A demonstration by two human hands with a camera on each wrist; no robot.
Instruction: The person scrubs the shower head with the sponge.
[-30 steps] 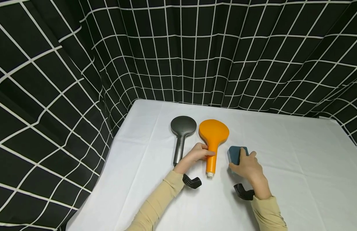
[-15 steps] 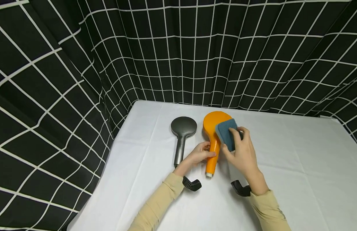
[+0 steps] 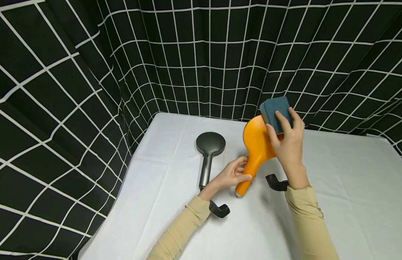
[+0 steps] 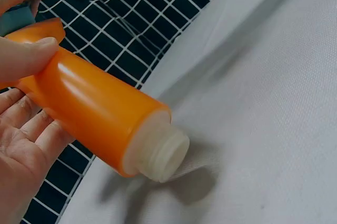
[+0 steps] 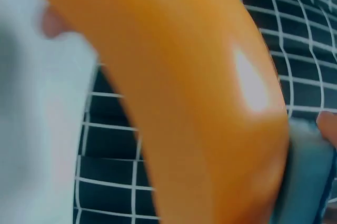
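An orange shower head (image 3: 254, 139) is tilted up above the table, its head leaning to the right. My left hand (image 3: 233, 174) grips its handle, the thumb on one side and the fingers behind. In the left wrist view, the pale threaded end (image 4: 167, 153) of the handle hangs over its own shadow. With fingers and thumb, my right hand (image 3: 291, 148) holds a blue sponge (image 3: 273, 106) against the side of the orange head. In the right wrist view, the sponge (image 5: 308, 171) sits right at the curved orange surface.
A dark grey shower head (image 3: 210, 142) lies on the white tablecloth (image 3: 168, 162) to the left, its handle end near my left wrist. Black curtains (image 3: 194, 61) with a white grid stand behind the table and along its left side.
My right hand has carried the sponge from the table up to the orange shower head. My left hand has lifted and tilted the orange shower head to the right. The grey one stays put.
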